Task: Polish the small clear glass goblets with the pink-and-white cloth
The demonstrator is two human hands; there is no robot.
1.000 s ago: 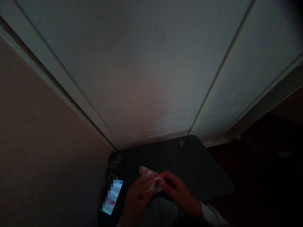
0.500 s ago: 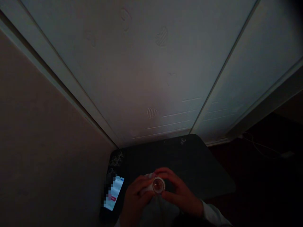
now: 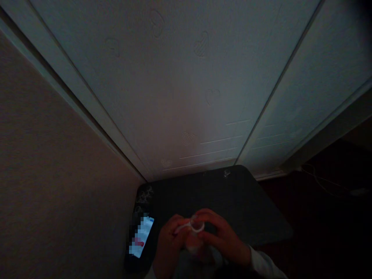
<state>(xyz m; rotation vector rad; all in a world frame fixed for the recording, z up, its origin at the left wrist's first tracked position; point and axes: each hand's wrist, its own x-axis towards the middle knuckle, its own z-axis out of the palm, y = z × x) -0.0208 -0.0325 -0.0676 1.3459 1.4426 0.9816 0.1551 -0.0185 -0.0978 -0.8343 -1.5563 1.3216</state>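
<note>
In the dim head view, my left hand (image 3: 171, 240) and my right hand (image 3: 222, 237) meet at the bottom centre around a small round object with a pale rim (image 3: 198, 228). My right thumb and fingers curl round the rim from the right. Between my left fingers and thumb is a thin whitish strip (image 3: 182, 226) that reaches to the rim. Just below the rim a pale, pinkish rounded shape shows, too dark to name. Both hands are closed.
A dark table (image 3: 186, 193) lies beneath the hands, against a pale panel (image 3: 174, 97) embossed with hearts. A lit phone (image 3: 143, 236) is on its left side, near small clear pieces (image 3: 145, 195). A white cable (image 3: 319, 180) runs at the far right.
The round object has tilted, so its rim now shows as a flatter ring. The whitish strip and the pinkish shape below have come into view between my hands. The view has shifted slightly.
</note>
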